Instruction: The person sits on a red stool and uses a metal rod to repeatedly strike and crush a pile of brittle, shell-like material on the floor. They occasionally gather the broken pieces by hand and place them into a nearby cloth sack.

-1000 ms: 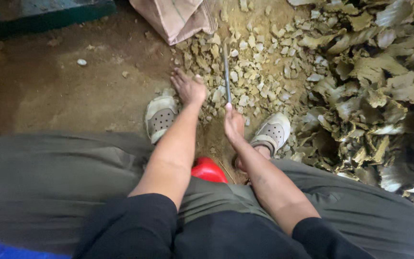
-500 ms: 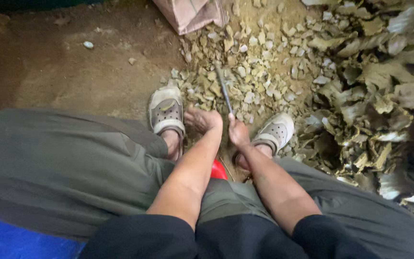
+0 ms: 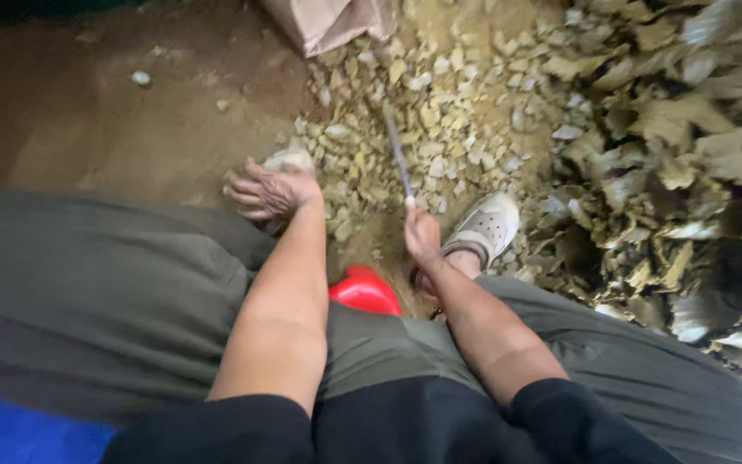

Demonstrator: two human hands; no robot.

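Head view, between feet: knife [image 3: 398, 155] gripped in closed right hand [image 3: 421, 234], blade pointed over chip pile [image 3: 427, 129]. Left hand [image 3: 272, 191] curled by left shoe, contents hidden. Many chips cut; large uncut heap [image 3: 672, 172] left. Sack [image 3: 328, 21] contents unseen. Red stool [image 3: 364, 290] underneath.

The left hand [image 3: 272, 191] hides most of one shoe [image 3: 289, 159]; the motion-blurred knife [image 3: 398, 155] lacks detail.
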